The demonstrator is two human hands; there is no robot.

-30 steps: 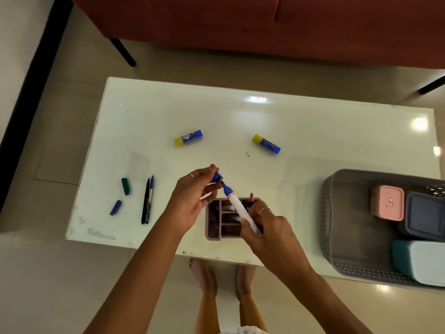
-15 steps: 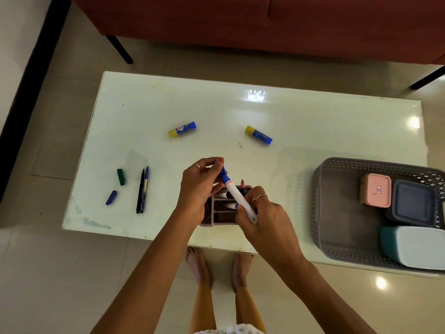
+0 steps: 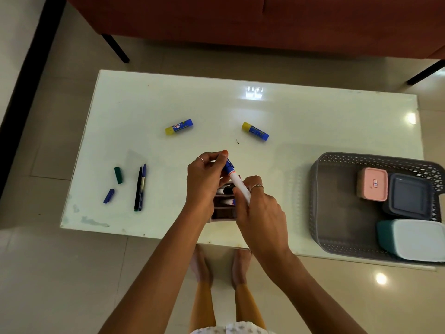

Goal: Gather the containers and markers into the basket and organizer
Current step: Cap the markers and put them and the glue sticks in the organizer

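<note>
Both hands hold one white marker with a blue cap [image 3: 237, 180] above the brown organizer [image 3: 222, 213]. My left hand [image 3: 204, 179] pinches the blue cap end. My right hand [image 3: 258, 206] grips the white barrel. The organizer sits at the table's near edge, partly hidden by my hands, with markers lying in its compartments. Two pens [image 3: 140, 188], a green cap [image 3: 118, 175] and a blue cap [image 3: 109, 195] lie at the left. At the right, the grey basket [image 3: 337, 213] holds a pink container [image 3: 373, 184], a dark grey one [image 3: 409, 200] and a teal one with a white lid [image 3: 414, 239].
Two blue and yellow glue sticks [image 3: 179, 126] [image 3: 255, 131] lie on the white table [image 3: 313, 121] beyond my hands. A red sofa [image 3: 240, 20] stands behind the table. My bare feet show on the tiled floor below the table's near edge.
The cap in my left hand has come together with the marker's tip; one second ago they were slightly apart. Both hands have stayed over the organizer.
</note>
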